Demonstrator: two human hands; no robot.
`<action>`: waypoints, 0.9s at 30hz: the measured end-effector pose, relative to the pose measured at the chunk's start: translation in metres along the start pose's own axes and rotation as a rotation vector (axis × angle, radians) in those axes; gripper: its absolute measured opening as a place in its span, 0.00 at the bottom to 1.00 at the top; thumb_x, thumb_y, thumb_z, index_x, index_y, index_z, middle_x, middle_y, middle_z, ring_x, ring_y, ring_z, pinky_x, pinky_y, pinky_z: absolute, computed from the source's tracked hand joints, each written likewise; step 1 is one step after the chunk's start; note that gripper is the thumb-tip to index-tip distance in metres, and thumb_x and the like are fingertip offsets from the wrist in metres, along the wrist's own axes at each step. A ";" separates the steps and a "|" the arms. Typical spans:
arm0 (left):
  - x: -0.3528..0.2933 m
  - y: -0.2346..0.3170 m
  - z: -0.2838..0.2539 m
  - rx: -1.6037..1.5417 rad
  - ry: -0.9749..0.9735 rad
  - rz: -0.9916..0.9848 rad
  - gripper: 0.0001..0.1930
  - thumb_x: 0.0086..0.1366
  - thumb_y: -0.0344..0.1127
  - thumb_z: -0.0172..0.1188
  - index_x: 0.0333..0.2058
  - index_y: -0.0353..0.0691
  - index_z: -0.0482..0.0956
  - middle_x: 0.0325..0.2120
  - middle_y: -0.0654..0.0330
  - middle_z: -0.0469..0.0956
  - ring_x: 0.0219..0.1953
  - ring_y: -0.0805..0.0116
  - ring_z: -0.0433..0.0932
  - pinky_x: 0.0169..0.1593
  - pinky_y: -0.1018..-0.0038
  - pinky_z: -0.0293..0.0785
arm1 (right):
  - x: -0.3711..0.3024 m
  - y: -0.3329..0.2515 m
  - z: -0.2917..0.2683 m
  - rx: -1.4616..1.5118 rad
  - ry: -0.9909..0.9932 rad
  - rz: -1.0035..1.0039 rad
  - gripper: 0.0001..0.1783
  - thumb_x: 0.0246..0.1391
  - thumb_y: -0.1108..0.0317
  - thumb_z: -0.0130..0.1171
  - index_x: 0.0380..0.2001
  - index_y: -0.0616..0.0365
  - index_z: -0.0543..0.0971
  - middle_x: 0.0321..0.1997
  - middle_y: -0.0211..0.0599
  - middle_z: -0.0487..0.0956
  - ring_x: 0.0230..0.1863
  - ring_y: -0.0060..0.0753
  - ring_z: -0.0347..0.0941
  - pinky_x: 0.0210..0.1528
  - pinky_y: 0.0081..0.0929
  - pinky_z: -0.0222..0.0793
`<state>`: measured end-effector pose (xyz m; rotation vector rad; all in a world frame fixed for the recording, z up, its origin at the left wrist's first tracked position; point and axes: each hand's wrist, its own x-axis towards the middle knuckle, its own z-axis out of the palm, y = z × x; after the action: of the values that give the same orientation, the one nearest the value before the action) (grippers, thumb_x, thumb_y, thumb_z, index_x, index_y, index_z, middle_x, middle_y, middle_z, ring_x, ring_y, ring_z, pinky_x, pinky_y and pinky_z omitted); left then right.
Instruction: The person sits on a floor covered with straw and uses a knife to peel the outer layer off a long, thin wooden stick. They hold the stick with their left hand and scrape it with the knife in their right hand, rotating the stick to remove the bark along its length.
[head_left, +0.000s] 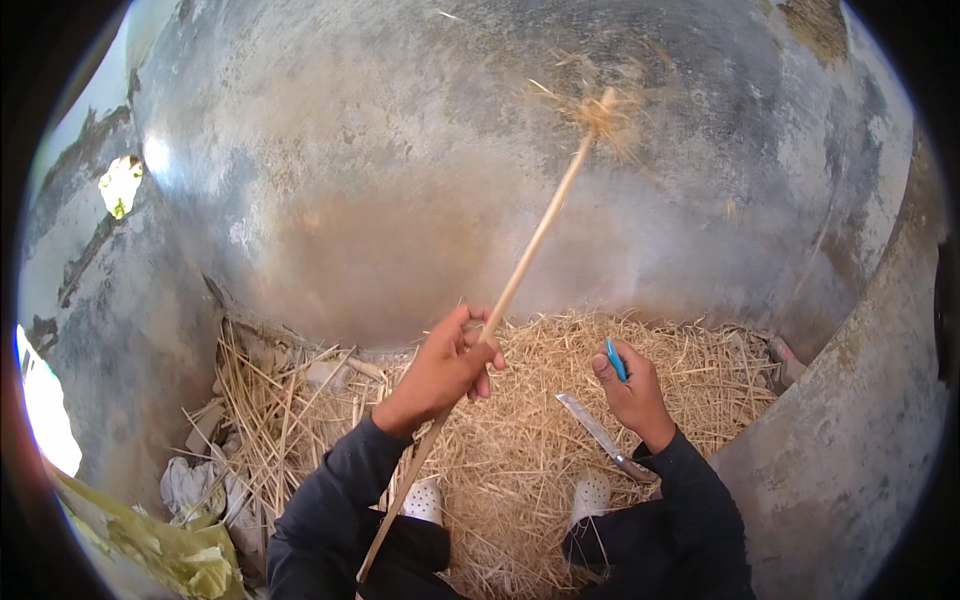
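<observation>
My left hand [440,365] is closed round a long, thin wooden stick [540,235]. The stick slants from beside my left leg up and away to the right, toward the wall. Around its far end is a frayed tuft of straw-like fibres [603,118], partly blurred. My right hand [637,395] is closed on a small bright blue object [616,360]; most of it is hidden by my fingers, and I cannot tell its kind. Just below that hand, a knife [595,428] with a brownish handle lies on the straw, its blade pointing up and left.
Loose straw [520,480] covers the floor around my white shoes [590,495]. A stained grey wall [400,170] curves ahead, with another wall [840,470] close on the right. Longer stalks [270,420], whitish cloth [195,490] and a yellowish sheet [150,545] lie at left.
</observation>
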<state>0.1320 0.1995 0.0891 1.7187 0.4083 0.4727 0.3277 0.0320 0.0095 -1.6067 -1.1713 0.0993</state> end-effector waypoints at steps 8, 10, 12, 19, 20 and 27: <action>-0.028 -0.034 0.038 -0.206 -0.273 -0.246 0.20 0.71 0.31 0.44 0.59 0.36 0.56 0.26 0.59 0.74 0.14 0.78 0.70 0.14 0.83 0.65 | 0.001 0.007 0.002 -0.433 -0.024 -0.104 0.36 0.50 0.30 0.49 0.16 0.55 0.75 0.10 0.38 0.70 0.14 0.44 0.70 0.18 0.37 0.63; -0.033 -0.041 0.046 -0.305 -0.262 -0.332 0.18 0.71 0.34 0.45 0.56 0.35 0.59 0.19 0.63 0.71 0.13 0.78 0.68 0.14 0.83 0.64 | -0.003 0.026 0.009 -0.543 -0.065 -0.079 0.37 0.48 0.29 0.50 0.14 0.55 0.75 0.09 0.40 0.70 0.13 0.44 0.71 0.18 0.39 0.63; -0.036 -0.061 0.057 -0.265 -0.193 -0.348 0.17 0.71 0.35 0.44 0.55 0.35 0.59 0.16 0.65 0.68 0.12 0.78 0.66 0.15 0.82 0.65 | -0.007 0.032 0.011 -0.582 -0.138 -0.053 0.38 0.46 0.27 0.49 0.13 0.55 0.76 0.09 0.41 0.71 0.14 0.44 0.72 0.17 0.40 0.64; -0.059 -0.101 0.080 -0.048 -0.147 -0.249 0.08 0.72 0.39 0.42 0.39 0.41 0.62 0.12 0.69 0.61 0.08 0.81 0.58 0.12 0.82 0.59 | -0.007 0.055 0.023 -0.607 -0.268 0.062 0.40 0.46 0.25 0.47 0.12 0.55 0.77 0.09 0.39 0.71 0.13 0.45 0.71 0.17 0.40 0.65; -0.058 -0.108 0.078 -0.040 -0.154 -0.216 0.08 0.72 0.40 0.42 0.39 0.41 0.62 0.12 0.69 0.61 0.08 0.81 0.58 0.12 0.82 0.58 | -0.010 0.055 0.026 -0.606 -0.269 0.034 0.40 0.46 0.25 0.47 0.12 0.54 0.77 0.08 0.39 0.71 0.13 0.45 0.71 0.17 0.39 0.65; -0.092 -0.080 0.080 -0.358 -0.139 -0.436 0.10 0.72 0.42 0.42 0.37 0.43 0.62 0.10 0.68 0.59 0.07 0.80 0.54 0.11 0.82 0.54 | -0.012 0.054 0.032 -0.551 -0.254 0.009 0.38 0.46 0.25 0.48 0.14 0.52 0.79 0.07 0.38 0.69 0.12 0.43 0.70 0.17 0.38 0.65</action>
<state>0.0937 0.1002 -0.0109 1.2606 0.5451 0.0978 0.3362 0.0505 -0.0512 -2.1266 -1.4731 -0.0182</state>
